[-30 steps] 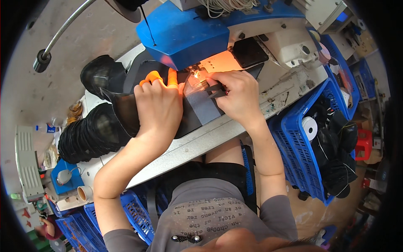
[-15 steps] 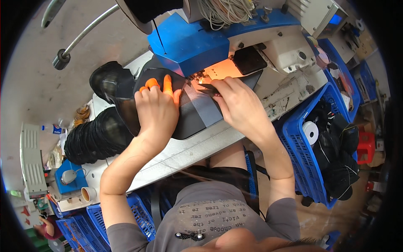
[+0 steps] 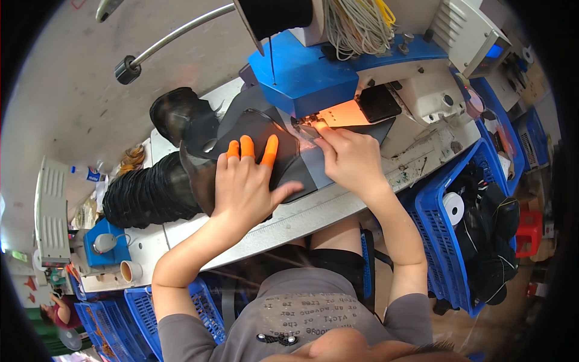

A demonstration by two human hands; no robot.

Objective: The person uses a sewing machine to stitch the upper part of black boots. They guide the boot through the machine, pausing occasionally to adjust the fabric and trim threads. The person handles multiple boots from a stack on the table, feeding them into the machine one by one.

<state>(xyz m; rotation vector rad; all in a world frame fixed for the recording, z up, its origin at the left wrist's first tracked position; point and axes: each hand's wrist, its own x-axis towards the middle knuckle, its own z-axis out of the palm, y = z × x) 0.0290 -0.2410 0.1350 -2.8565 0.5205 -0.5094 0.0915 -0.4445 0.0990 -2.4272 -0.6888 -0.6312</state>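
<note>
My left hand (image 3: pixel 246 190) lies flat on a black fabric piece (image 3: pixel 250 127), fingers spread, thumb stretched to the right. Orange covers sit on several of its fingertips. Close to the lit needle area of a blue sewing machine (image 3: pixel 310 78), my right hand (image 3: pixel 353 161) has thumb and fingers drawn together. What they pinch, if anything, is too small to make out. A grey strip (image 3: pixel 315 164) runs over the dark material between the hands. Left of my left hand, a stack of black curved pieces (image 3: pixel 142 196) lies on the white table (image 3: pixel 265 228).
A dark phone-like slab (image 3: pixel 380 102) rests on the machine bed. Blue crates (image 3: pixel 431 223) with black pieces and a white spool (image 3: pixel 453 208) stand on the right. At the left are a paper cup (image 3: pixel 131 271) and a blue box (image 3: pixel 102 256). A person (image 3: pixel 62 311) is far left.
My left hand has slid toward me and its fingers have spread. The dark corner that my right hand pinched no longer shows raised; that hand is now at the needle. The whole view has shifted.
</note>
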